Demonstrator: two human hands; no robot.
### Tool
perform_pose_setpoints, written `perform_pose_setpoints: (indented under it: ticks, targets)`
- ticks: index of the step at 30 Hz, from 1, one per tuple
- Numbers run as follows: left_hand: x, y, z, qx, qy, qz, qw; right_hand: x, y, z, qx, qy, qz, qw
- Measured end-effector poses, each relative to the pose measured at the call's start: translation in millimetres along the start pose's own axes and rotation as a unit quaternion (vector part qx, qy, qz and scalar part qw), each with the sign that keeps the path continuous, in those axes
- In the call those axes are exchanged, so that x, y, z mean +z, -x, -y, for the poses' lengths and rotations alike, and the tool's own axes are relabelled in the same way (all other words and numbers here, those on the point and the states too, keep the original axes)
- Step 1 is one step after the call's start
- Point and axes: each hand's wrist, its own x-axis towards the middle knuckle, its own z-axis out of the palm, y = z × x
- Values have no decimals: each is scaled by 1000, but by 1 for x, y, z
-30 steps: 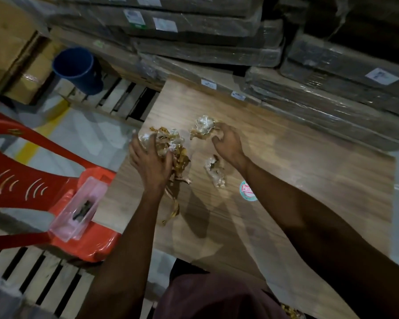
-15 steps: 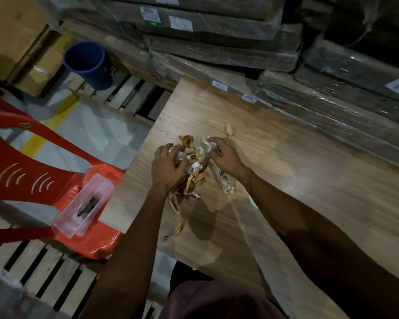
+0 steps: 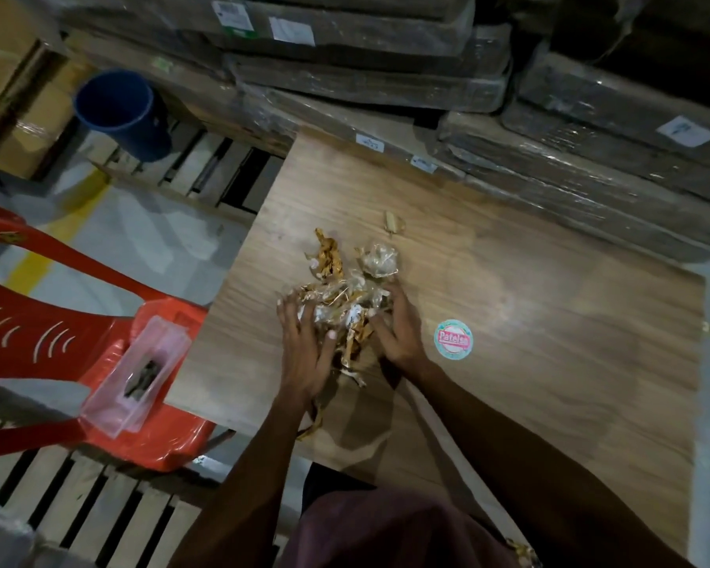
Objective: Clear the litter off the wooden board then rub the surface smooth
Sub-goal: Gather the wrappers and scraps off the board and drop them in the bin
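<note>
Crumpled brown-and-clear litter (image 3: 345, 299), near the round sticker (image 3: 453, 339): our left hand (image 3: 304, 354) and right hand (image 3: 402, 336) clutch it for lifting.

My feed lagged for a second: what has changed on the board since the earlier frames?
The right hand swept the separate plastic wads toward the left hand. Both hands now cup the litter in one heap. One small scrap lies beyond them. The wooden board, round sticker and clear box on the red chair stayed put.
</note>
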Motion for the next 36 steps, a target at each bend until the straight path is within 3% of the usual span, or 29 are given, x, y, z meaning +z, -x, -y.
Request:
perform_pose_setpoints:
  ticks: [4,10,17,27,36]
  targets:
    - [14,-2,-23,-25,68,-22,997,42,13,17,88,-9,3,996]
    - [25,-1,-42,-30,171,-83,981,52,11,38,128,-181,-72,972]
    - [33,5,-82,-80,331,-149,928,31,25,54,196,-284,-146,927]
    - [7,13,-156,63,370,-40,926,-37,63,110,96,-306,-277,906]
    - [6,38,-263,205,405,94,886,-123,116,152,20,-351,-450,821]
